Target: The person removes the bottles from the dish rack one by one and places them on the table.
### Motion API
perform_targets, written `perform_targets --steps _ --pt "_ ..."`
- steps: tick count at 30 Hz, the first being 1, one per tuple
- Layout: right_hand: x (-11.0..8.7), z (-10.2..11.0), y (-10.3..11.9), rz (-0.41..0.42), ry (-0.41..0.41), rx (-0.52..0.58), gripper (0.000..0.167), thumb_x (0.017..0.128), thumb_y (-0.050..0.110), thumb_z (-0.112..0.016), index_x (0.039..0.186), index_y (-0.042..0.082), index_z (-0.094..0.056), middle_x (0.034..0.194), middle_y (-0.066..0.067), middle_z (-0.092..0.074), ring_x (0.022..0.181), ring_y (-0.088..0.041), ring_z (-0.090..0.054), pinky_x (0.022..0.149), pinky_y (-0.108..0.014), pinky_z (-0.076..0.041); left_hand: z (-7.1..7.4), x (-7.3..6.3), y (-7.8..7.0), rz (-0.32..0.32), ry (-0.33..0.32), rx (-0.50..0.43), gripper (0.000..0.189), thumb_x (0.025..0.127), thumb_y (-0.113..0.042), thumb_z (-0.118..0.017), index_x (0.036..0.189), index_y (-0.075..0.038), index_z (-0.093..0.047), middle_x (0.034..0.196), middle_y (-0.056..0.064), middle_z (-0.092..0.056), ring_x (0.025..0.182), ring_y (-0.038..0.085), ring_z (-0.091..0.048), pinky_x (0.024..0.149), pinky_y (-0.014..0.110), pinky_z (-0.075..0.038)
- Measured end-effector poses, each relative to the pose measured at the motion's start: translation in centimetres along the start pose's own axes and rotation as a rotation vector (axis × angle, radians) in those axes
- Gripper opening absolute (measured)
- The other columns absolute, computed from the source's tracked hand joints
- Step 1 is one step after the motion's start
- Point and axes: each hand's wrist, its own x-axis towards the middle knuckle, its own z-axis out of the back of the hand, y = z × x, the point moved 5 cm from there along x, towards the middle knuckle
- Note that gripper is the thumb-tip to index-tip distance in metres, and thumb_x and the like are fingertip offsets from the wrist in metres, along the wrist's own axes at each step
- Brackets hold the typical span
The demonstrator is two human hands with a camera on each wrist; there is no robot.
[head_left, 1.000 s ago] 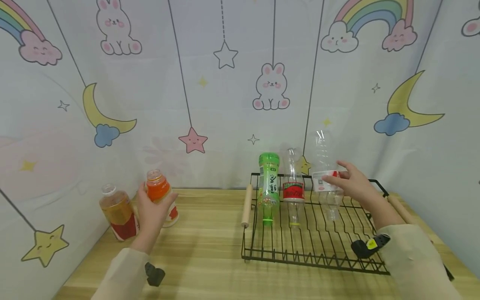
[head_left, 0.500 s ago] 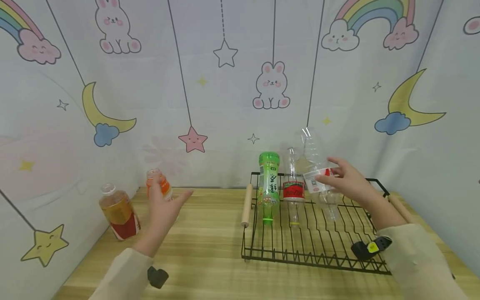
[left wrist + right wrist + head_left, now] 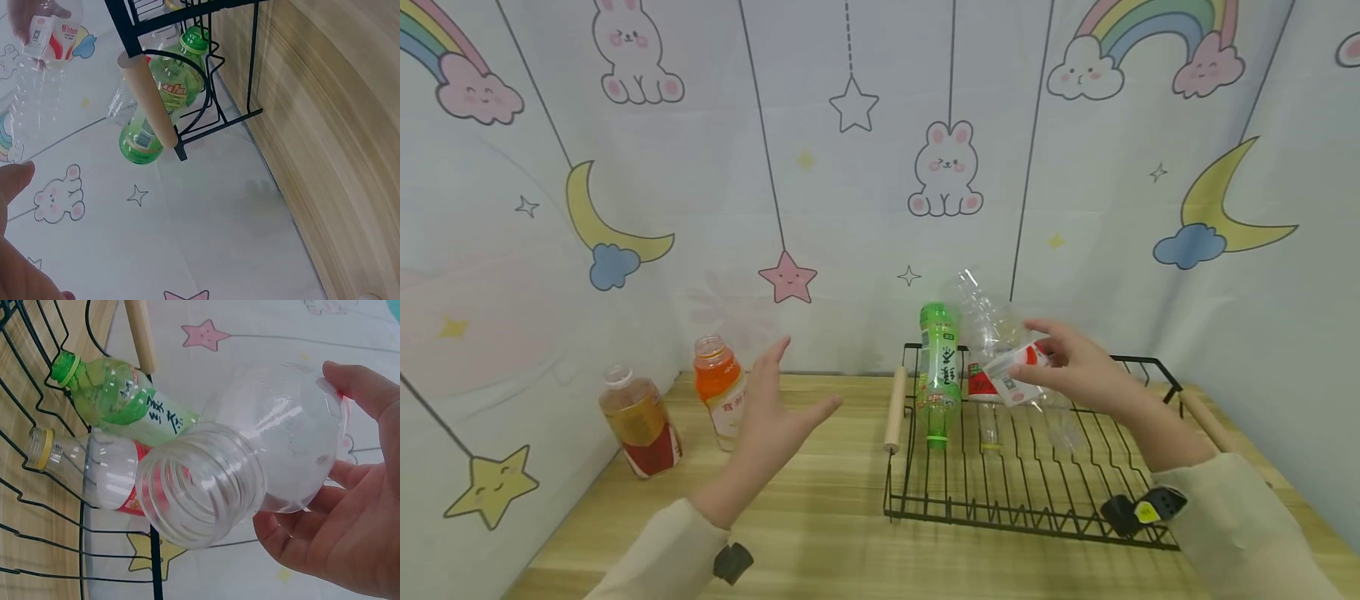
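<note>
My right hand [image 3: 1078,367] grips a clear plastic bottle [image 3: 1018,375] around its white-and-red label. The bottle is tilted above the black wire rack [image 3: 1030,525], base up to the left and neck down to the right. Its open, threaded mouth faces the right wrist view, where my thumb and fingers [image 3: 362,384] wrap the body. My left hand [image 3: 767,425] hangs in the air with fingers and thumb spread, holding nothing. Leaning neck-down in the rack are a green tea bottle [image 3: 940,367] and a clear bottle with a red label [image 3: 112,469], partly hidden in the head view.
Beyond my left hand, an orange-capless bottle [image 3: 718,383] with an orange-and-white label stands on the wooden table [image 3: 827,483]. Left of it stands a bottle with a brown-and-red label [image 3: 640,429]. Wooden handles [image 3: 896,412] flank the rack, and a printed curtain [image 3: 865,208] rises behind.
My left hand has let go of the orange-labelled bottle and moved right, toward the rack. My right hand has moved left with the clear bottle, whose base has tipped to the left.
</note>
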Motion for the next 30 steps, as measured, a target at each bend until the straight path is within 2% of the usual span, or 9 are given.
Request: perform_targets --steps 3,8,12,17,25,30 --pt "-0.2 -0.4 0.6 0.027 0.02 0.015 0.085 0.089 0.038 -0.068 0.152 0.005 -0.021 0.122 -0.021 -0.057 0.101 -0.029 -0.059 0.077 -0.037 -0.054 -0.6 -0.4 -1.0 -0.067 0.016 0.013 0.095 0.077 -0.03 -0.082 0.151 -0.017 -0.024 0.154 0.008 -0.025 0.14 0.03 -0.026 0.11 0.059 -0.029" --pt "-0.4 -1.0 1.2 0.048 0.065 0.035 0.083 0.089 0.034 -0.069 0.151 0.003 -0.023 0.127 -0.024 -0.053 0.103 -0.03 -0.059 0.076 -0.036 -0.056 -1.4 -0.8 -2.2 -0.184 0.026 0.054 0.094 0.074 -0.029 -0.084 0.149 -0.014 -0.029 0.152 0.009 -0.029 0.139 0.031 -0.03 0.109 0.058 -0.03" --pt "-0.6 -1.3 1.5 0.049 0.086 0.026 0.08 0.088 0.033 -0.069 0.15 0.006 -0.026 0.13 -0.023 -0.052 0.101 -0.028 -0.059 0.074 -0.034 -0.055 -1.9 -1.1 -2.9 -0.248 0.025 0.101 0.093 0.072 -0.029 -0.086 0.147 -0.013 -0.033 0.152 0.009 -0.031 0.138 0.031 -0.032 0.109 0.058 -0.031" --pt "-0.9 -1.8 2.0 0.059 0.101 0.017 0.08 0.087 0.035 -0.07 0.15 0.007 -0.028 0.129 -0.021 -0.054 0.099 -0.026 -0.058 0.073 -0.034 -0.053 -2.5 -1.8 -3.8 -0.306 0.04 0.135 0.091 0.072 -0.028 -0.085 0.146 -0.012 -0.035 0.152 0.008 -0.032 0.137 0.033 -0.033 0.107 0.061 -0.031" --pt "-1.2 -2.6 2.7 0.082 0.125 -0.012 0.078 0.085 0.036 -0.072 0.147 0.008 -0.035 0.123 -0.017 -0.056 0.094 -0.024 -0.057 0.07 -0.032 -0.053 -3.3 -2.8 -5.3 -0.481 0.023 0.229 0.09 0.07 -0.031 -0.086 0.143 -0.013 -0.038 0.148 0.01 -0.036 0.134 0.034 -0.036 0.106 0.06 -0.03" --pt "-1.4 -2.9 3.2 0.094 0.136 -0.05 0.075 0.084 0.039 -0.072 0.145 0.01 -0.039 0.117 -0.012 -0.06 0.095 -0.023 -0.056 0.069 -0.032 -0.052 -3.6 -3.2 -6.3 -0.57 0.021 0.253 0.089 0.068 -0.031 -0.087 0.141 -0.014 -0.039 0.145 0.01 -0.038 0.134 0.032 -0.036 0.11 0.061 -0.023"
